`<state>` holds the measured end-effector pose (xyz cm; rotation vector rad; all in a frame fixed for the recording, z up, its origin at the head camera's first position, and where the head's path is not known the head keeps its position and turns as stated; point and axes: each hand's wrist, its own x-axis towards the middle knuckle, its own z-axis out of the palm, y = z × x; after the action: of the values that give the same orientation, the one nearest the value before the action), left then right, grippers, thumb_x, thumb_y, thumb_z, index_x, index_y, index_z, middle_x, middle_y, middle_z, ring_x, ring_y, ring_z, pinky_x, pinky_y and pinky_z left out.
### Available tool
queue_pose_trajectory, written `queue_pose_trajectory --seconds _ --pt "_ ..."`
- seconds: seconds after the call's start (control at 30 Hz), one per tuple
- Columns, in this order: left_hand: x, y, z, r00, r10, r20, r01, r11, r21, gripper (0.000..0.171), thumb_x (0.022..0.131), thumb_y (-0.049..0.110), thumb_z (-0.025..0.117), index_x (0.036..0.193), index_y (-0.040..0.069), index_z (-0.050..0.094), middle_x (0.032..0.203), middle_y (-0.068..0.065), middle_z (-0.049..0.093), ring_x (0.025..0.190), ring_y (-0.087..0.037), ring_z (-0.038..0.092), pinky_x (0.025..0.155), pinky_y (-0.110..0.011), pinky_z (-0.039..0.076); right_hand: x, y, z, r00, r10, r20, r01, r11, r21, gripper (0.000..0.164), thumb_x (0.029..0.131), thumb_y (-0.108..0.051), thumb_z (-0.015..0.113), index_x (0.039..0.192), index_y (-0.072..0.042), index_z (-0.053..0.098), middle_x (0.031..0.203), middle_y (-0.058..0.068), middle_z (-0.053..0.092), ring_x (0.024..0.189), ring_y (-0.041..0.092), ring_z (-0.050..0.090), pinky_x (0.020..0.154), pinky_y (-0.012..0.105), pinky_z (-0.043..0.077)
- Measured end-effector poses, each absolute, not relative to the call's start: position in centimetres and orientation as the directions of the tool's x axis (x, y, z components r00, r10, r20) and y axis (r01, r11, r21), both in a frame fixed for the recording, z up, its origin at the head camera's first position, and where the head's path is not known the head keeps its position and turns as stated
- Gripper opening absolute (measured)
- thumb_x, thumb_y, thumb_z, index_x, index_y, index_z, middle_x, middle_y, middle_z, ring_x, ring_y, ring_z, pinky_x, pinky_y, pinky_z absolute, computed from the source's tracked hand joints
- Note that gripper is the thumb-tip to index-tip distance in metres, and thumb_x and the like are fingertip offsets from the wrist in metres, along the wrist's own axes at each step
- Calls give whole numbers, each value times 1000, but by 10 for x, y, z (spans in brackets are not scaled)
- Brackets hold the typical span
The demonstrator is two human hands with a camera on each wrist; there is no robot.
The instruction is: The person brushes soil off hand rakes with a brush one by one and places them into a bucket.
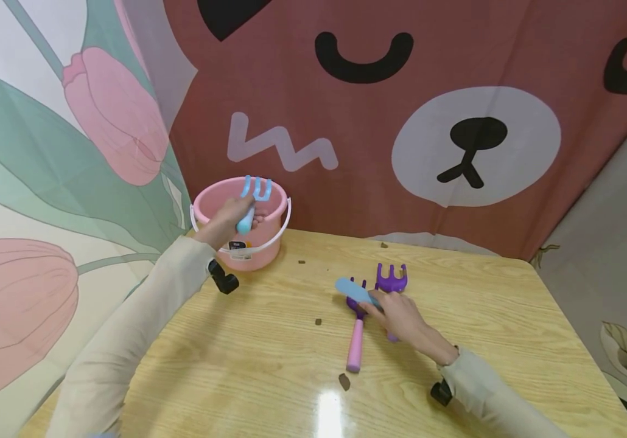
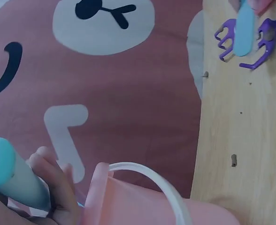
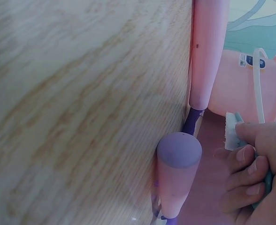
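In the head view my left hand (image 1: pixel 230 218) grips a light-blue toy rake (image 1: pixel 246 224) over the mouth of a pink bucket (image 1: pixel 253 258), its tines pointing away from me. The left wrist view shows the rake's handle end (image 2: pixel 1 161) above the curled fingers (image 2: pixel 53 180). My right hand (image 1: pixel 405 317) holds a light-blue brush (image 1: pixel 353 291); its white bristles (image 3: pixel 231 132) show in the right wrist view. Under that hand, two purple toy rakes with pink handles lie on the table: the left rake (image 1: pixel 355 347) and the right rake (image 1: pixel 392 281), partly hidden by the hand.
The wooden table (image 1: pixel 259 353) carries several small brown bits, among them a leaf-like piece (image 1: pixel 344 381) near the front. A white handle (image 1: pixel 287 222) hangs at the bucket's side. Behind the table hangs a cloth with a bear print (image 1: pixel 357 134).
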<state>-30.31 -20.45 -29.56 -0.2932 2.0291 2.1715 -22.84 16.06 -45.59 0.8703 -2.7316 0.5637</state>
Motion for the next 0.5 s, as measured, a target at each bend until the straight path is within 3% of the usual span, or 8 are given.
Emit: queue_pose_trajectory --seconds 0.17,0.3,0.37,0.5 --pt "-313 -210 -291 -953 -13 -304 -301 -91 949 48 107 18 31 147 -8 26 71 -7 66 49 -8 61 51 -17 50 -228 160 -455 -804 -507 312 -589 752 -296 21 97 -26 66 90 -6 64 55 -10 35 42 -1 30 40 16 23" --pt "-326 -215 -294 -945 -2 -328 -327 -84 941 42 106 16 33 141 -7 29 75 -11 64 54 -11 63 57 -19 53 -228 160 -455 -802 -508 314 -590 754 -287 22 97 -27 66 88 -7 64 55 -10 34 43 -1 29 40 15 22" --pt "-348 -226 -309 -951 25 -309 -310 -94 946 33 104 14 39 128 -9 39 74 -13 61 55 -13 63 57 -22 54 -228 161 -455 -801 -509 314 -591 755 -284 23 97 -27 66 85 -8 62 55 -10 33 43 -1 28 40 15 22" --pt "-408 -254 -350 -960 50 -274 -277 -60 959 22 101 20 50 99 -1 53 68 -7 59 56 -13 56 53 -24 48 -228 161 -455 -804 -508 310 -588 757 -285 23 97 -28 66 84 -10 61 56 -10 32 43 -1 28 40 15 22"
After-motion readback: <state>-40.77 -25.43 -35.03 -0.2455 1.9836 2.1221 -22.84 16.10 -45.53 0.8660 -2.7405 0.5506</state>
